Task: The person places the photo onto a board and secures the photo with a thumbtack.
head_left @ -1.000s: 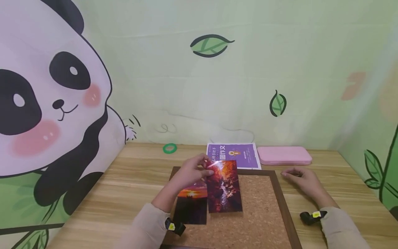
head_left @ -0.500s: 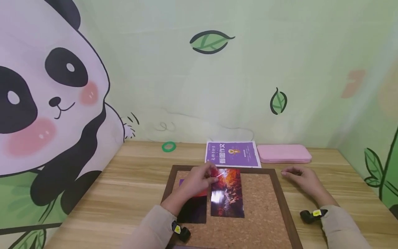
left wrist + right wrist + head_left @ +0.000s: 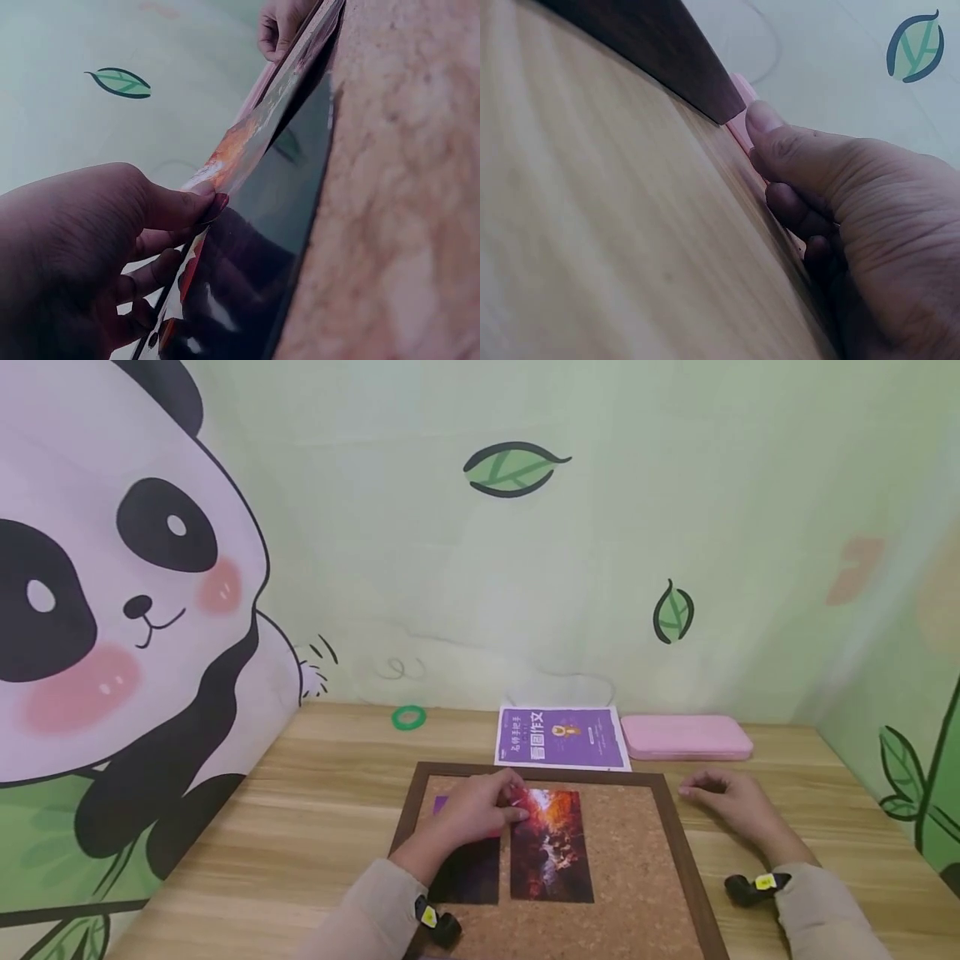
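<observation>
My left hand [image 3: 474, 810] pinches the upper left edge of a glossy red-orange photo print [image 3: 553, 847] between thumb and fingers. The print lies close over a cork board [image 3: 630, 860] with a dark wooden frame. To its left a second photo [image 3: 468, 872], dark with a purple top, is on the cork, partly hidden under my left hand and wrist. In the left wrist view, thumb and fingertips grip the print [image 3: 232, 150] at its edge, close above the dark photo. My right hand [image 3: 731, 797] rests on the table just right of the frame, fingers loosely curled and holding nothing.
Behind the board lie a purple booklet [image 3: 562, 739] and a pink case [image 3: 686, 737] against the back wall. A green tape ring [image 3: 408, 717] sits at the back left of the wooden table [image 3: 300, 827]. A panda-printed cloth wall encloses the table.
My left hand has brought the red-orange print down and slightly right, from overlapping the booklet to beside the dark photo on the cork. My right hand stays in place.
</observation>
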The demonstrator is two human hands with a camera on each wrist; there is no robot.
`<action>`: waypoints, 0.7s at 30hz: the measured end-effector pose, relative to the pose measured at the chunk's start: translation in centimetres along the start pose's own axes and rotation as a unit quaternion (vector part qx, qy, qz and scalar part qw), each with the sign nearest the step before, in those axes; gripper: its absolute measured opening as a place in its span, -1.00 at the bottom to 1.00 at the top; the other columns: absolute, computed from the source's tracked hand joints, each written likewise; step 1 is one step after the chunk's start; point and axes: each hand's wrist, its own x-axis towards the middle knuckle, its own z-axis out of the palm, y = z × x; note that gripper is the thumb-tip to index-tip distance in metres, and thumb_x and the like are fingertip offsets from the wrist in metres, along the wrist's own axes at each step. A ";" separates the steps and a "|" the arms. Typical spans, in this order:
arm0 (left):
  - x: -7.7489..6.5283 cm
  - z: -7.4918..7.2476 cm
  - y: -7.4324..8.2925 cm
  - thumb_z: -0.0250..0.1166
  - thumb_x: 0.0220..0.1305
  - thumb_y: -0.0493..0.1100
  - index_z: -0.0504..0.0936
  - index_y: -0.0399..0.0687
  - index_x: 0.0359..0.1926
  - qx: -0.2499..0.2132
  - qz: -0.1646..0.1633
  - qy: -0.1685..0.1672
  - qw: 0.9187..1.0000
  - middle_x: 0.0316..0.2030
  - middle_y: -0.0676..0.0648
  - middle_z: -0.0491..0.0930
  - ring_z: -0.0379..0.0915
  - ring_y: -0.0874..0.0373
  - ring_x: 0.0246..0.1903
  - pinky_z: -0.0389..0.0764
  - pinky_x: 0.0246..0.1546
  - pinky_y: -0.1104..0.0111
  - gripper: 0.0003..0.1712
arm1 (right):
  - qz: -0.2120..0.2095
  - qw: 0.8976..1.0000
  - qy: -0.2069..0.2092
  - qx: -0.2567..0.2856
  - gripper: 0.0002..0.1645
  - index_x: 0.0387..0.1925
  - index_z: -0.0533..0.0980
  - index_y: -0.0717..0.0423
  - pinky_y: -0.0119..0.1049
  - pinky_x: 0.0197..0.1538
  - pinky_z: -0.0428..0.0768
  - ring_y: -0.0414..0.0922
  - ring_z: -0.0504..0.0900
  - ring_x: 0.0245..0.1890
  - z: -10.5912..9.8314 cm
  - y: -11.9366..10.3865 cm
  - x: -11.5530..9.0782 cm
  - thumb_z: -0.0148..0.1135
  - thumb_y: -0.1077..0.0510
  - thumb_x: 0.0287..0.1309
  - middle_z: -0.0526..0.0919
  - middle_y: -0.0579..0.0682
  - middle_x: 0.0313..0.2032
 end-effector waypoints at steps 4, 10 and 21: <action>-0.1 0.0 0.1 0.43 0.27 0.02 0.58 0.10 0.00 -0.005 0.004 -0.001 1.000 -0.41 0.20 0.54 0.46 0.26 -0.42 0.48 -0.29 0.31 -0.66 | 0.006 1.000 0.001 0.000 -0.67 -0.22 0.69 0.00 -0.40 -0.07 0.47 -0.30 0.60 -0.16 0.1 0.1 0.0 0.36 -0.16 0.25 0.75 -0.08 -0.19; -0.1 0.0 0.1 0.44 0.26 0.02 0.58 0.09 0.00 -0.008 0.006 -0.003 1.000 -0.41 0.20 0.54 0.45 0.26 -0.43 0.48 -0.29 0.31 -0.65 | 0.004 1.000 -0.001 0.018 -0.69 -0.26 0.68 -0.02 -0.48 -0.05 0.44 -0.34 0.63 -0.13 0.1 0.1 -0.1 0.36 -0.16 0.24 0.76 -0.05 -0.12; -0.3 0.0 -0.1 0.43 0.27 0.03 0.59 0.07 0.02 -0.011 0.007 -0.006 1.000 -0.41 0.21 0.55 0.46 0.27 -0.43 0.49 -0.29 0.32 -0.64 | 0.006 1.000 0.011 0.007 -0.61 -0.14 0.69 0.04 -0.42 -0.09 0.48 -0.30 0.62 -0.18 0.4 0.0 -0.1 0.35 -0.17 0.25 0.75 -0.05 -0.19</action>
